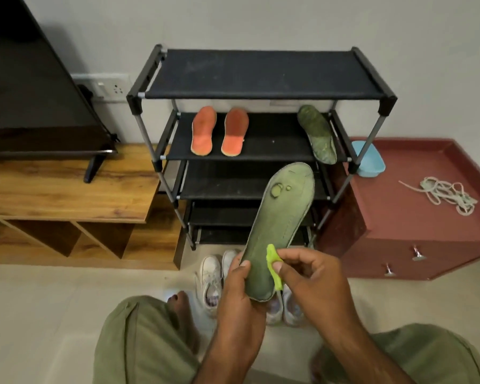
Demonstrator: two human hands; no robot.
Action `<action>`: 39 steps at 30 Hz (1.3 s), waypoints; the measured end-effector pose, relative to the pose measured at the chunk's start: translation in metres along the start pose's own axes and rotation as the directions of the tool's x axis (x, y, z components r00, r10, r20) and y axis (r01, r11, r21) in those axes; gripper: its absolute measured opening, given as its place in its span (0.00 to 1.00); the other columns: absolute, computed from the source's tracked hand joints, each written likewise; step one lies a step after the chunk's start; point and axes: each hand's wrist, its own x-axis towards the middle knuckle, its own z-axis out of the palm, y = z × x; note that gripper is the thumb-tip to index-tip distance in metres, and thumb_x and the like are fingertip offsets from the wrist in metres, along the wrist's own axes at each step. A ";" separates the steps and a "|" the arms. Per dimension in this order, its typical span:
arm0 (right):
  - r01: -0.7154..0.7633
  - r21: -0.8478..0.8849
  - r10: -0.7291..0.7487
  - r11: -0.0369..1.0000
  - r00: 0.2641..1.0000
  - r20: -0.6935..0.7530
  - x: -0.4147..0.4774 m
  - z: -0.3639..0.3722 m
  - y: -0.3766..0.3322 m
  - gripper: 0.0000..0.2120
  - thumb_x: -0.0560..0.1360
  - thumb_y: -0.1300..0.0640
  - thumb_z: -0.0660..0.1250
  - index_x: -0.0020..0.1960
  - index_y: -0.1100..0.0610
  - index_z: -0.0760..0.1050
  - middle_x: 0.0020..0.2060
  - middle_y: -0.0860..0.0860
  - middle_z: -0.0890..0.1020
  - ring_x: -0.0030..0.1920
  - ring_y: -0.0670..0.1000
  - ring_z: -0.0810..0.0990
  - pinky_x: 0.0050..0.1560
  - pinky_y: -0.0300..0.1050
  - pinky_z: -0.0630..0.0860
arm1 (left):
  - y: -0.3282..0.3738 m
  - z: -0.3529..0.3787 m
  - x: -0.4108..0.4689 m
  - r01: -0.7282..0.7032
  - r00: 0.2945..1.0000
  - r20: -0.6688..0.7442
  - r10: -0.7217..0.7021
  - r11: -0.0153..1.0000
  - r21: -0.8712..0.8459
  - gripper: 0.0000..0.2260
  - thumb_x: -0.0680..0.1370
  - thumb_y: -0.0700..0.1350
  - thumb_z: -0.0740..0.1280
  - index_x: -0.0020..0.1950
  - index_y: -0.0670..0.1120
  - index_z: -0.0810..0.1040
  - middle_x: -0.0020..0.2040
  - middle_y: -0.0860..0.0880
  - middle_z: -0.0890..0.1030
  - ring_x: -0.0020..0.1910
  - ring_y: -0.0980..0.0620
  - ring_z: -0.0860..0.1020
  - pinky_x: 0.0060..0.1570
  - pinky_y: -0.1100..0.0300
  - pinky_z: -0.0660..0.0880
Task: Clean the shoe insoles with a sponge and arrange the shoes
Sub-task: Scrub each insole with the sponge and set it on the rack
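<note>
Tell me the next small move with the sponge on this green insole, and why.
Probably stroke the sponge up toward the toe. The right hand pinches it at the heel end of the green insole, which the left hand grips, while blobs that look wet sit near the toe.

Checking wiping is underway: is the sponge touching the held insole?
Touching. Head view: the sponge in the right hand lies on the held green insole.

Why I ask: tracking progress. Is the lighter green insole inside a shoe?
Out: left hand holds the insole up, above the shoes.
</note>
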 end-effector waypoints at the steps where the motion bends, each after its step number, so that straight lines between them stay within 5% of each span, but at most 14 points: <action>1: 0.030 0.005 -0.030 1.000 0.999 -0.014 0.013 -0.003 -0.005 0.09 0.75 0.64 0.76 0.48 0.50 0.87 0.42 0.46 0.88 0.45 0.46 0.87 0.50 0.49 0.84 | 0.007 0.008 0.006 -0.061 0.998 0.026 0.058 0.990 0.130 0.16 0.85 0.41 0.55 0.66 0.45 0.79 0.59 0.41 0.84 0.59 0.43 0.82 0.57 0.49 0.77; 4: 0.104 -0.053 -0.106 0.993 0.994 -0.037 0.064 -0.017 -0.018 0.09 0.75 0.62 0.77 0.48 0.49 0.87 0.42 0.44 0.88 0.44 0.43 0.87 0.49 0.48 0.85 | 0.027 0.029 0.040 -0.188 0.982 0.070 0.175 0.876 0.443 0.13 0.84 0.39 0.60 0.62 0.52 0.81 0.52 0.49 0.86 0.51 0.47 0.85 0.39 0.56 0.80; 10: 0.148 -0.133 -0.162 0.980 0.982 -0.096 0.174 -0.025 -0.037 0.05 0.74 0.59 0.77 0.49 0.52 0.87 0.38 0.45 0.88 0.40 0.43 0.86 0.46 0.45 0.85 | 0.070 0.078 0.129 -0.288 0.957 0.189 0.219 0.776 0.561 0.13 0.83 0.36 0.64 0.62 0.48 0.82 0.50 0.48 0.87 0.46 0.48 0.86 0.36 0.58 0.79; 17: 0.110 -0.244 -0.139 0.964 0.984 -0.108 0.299 -0.016 -0.043 0.06 0.75 0.59 0.76 0.51 0.53 0.86 0.40 0.44 0.85 0.41 0.41 0.84 0.41 0.37 0.80 | 0.100 0.128 0.244 -0.217 0.975 0.130 0.178 0.672 0.708 0.11 0.83 0.35 0.63 0.63 0.41 0.80 0.48 0.45 0.86 0.35 0.53 0.84 0.34 0.60 0.80; 22: 0.056 -0.326 -0.093 0.944 0.991 -0.099 0.347 -0.002 -0.027 0.05 0.75 0.57 0.76 0.50 0.50 0.86 0.45 0.46 0.86 0.47 0.46 0.85 0.45 0.41 0.82 | 0.105 0.138 0.290 -0.115 0.986 0.028 0.166 0.542 0.832 0.11 0.81 0.30 0.61 0.58 0.38 0.80 0.45 0.41 0.84 0.38 0.45 0.85 0.39 0.51 0.85; 25: 0.059 -0.381 -0.094 0.923 0.993 -0.073 0.348 0.005 -0.016 0.06 0.74 0.57 0.77 0.49 0.49 0.86 0.44 0.44 0.86 0.45 0.45 0.85 0.48 0.47 0.85 | 0.101 0.134 0.296 -0.062 0.988 -0.012 0.154 0.472 0.879 0.07 0.80 0.31 0.64 0.50 0.42 0.78 0.42 0.42 0.84 0.36 0.46 0.86 0.38 0.51 0.85; 27: 0.071 -0.413 -0.113 0.908 0.990 -0.078 0.339 0.001 -0.018 0.07 0.75 0.57 0.76 0.51 0.48 0.85 0.42 0.43 0.86 0.42 0.44 0.84 0.46 0.49 0.85 | 0.098 0.129 0.299 -0.060 0.987 -0.015 0.159 0.457 0.887 0.06 0.79 0.34 0.65 0.53 0.41 0.78 0.45 0.41 0.84 0.35 0.45 0.86 0.36 0.51 0.85; 30: 0.090 -0.531 -0.185 0.843 0.974 -0.128 0.318 -0.024 -0.025 0.07 0.75 0.56 0.74 0.51 0.46 0.85 0.42 0.44 0.86 0.42 0.48 0.84 0.43 0.50 0.84 | 0.099 0.124 0.290 -0.100 0.969 -0.004 0.245 0.409 0.907 0.25 0.70 0.46 0.66 0.67 0.42 0.76 0.58 0.40 0.79 0.41 0.40 0.85 0.30 0.54 0.83; 32: 0.088 -0.629 -0.205 0.772 0.972 -0.116 0.299 -0.047 -0.027 0.07 0.75 0.54 0.74 0.52 0.46 0.85 0.43 0.44 0.86 0.44 0.49 0.84 0.44 0.51 0.83 | 0.099 0.118 0.278 -0.128 0.949 -0.011 0.315 0.416 0.900 0.29 0.67 0.50 0.64 0.68 0.46 0.73 0.59 0.40 0.77 0.44 0.40 0.83 0.29 0.56 0.82; 39: 0.207 -0.797 -0.172 0.568 0.976 0.130 0.261 -0.074 0.005 0.09 0.77 0.61 0.69 0.51 0.50 0.85 0.47 0.48 0.83 0.49 0.51 0.81 0.47 0.48 0.80 | 0.090 0.113 0.231 -0.148 0.955 -0.030 0.295 0.562 0.814 0.04 0.79 0.36 0.63 0.50 0.44 0.75 0.43 0.44 0.79 0.36 0.48 0.79 0.33 0.53 0.82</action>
